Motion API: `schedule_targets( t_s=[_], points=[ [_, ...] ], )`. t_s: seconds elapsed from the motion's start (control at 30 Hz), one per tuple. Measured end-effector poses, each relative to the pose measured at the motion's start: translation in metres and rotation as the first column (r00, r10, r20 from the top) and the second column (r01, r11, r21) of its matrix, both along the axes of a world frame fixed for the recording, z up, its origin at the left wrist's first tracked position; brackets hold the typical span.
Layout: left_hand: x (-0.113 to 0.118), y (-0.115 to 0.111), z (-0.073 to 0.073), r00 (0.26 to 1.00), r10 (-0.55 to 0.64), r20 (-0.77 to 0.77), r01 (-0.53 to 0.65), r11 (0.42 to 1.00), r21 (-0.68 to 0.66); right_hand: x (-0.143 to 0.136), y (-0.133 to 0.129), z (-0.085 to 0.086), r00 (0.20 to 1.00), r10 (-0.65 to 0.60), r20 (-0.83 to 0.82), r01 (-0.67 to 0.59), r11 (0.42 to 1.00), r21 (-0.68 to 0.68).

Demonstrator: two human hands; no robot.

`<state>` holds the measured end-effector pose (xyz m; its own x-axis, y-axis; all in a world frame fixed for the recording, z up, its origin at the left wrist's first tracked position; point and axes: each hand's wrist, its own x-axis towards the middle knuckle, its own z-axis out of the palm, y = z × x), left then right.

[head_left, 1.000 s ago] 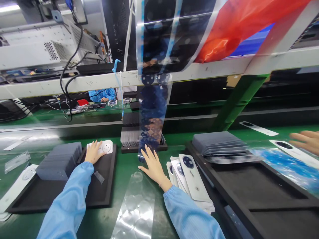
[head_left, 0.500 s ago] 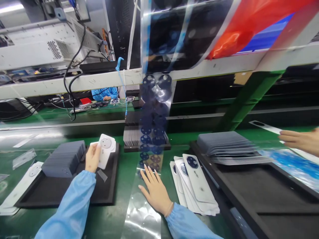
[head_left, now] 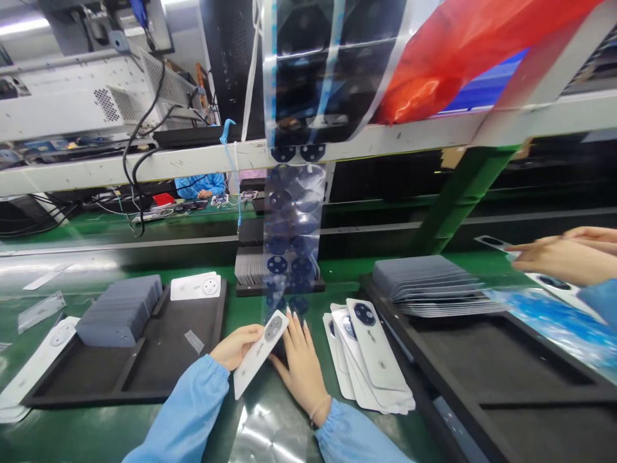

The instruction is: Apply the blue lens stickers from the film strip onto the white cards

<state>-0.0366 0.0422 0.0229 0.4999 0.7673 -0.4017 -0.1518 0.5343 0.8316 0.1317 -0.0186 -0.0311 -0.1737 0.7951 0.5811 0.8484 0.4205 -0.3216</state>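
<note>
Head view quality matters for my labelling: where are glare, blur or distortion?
Head view: glare streaks the clear film strip beneath the hands; the co-worker's hand at right is smeared; shelf rails bow from wide-angle distortion; the white cover in the left hand stays sharp.

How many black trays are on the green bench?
3: left tray with a grey stack, a small one behind the film strip, a large right one. Others may be hidden.

Green bench with black trays

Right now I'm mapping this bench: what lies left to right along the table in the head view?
Grey stack → white cover in left hand → right hand → fanned white covers → grey sheet pile → co-worker's hand.
</note>
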Motion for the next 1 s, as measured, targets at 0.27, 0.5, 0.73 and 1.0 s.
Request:
schedule_targets(
  t_s=[0.27,0.5,0.73,1.0],
  points=[
    [-0.003,-0.007,0.001,0.988,0.024,0.151,-0.025,1.000,0.007,0.014,0.011,0.022,0.991,0.129,-0.034,-0.105,0.913,0.394],
    [-0.002,-0.001,-0.006,0.934,0.345,0.092,-0.349,0.937,0.032,0.014,0.003,0.040,0.855,0.283,-0.435,-0.228,0.958,0.177],
    [0.009,-0.014,-0.008,0.773,0.627,0.099,-0.629,0.735,0.255,0.034,0.019,0.069,0.266,-0.163,-0.950,-0.329,0.911,-0.249],
    [-0.004,-0.015,0.011,0.524,0.840,0.141,-0.824,0.458,0.334,0.039,0.024,0.063,-0.012,-0.312,-0.950,-0.631,0.740,-0.234]
  ],
)
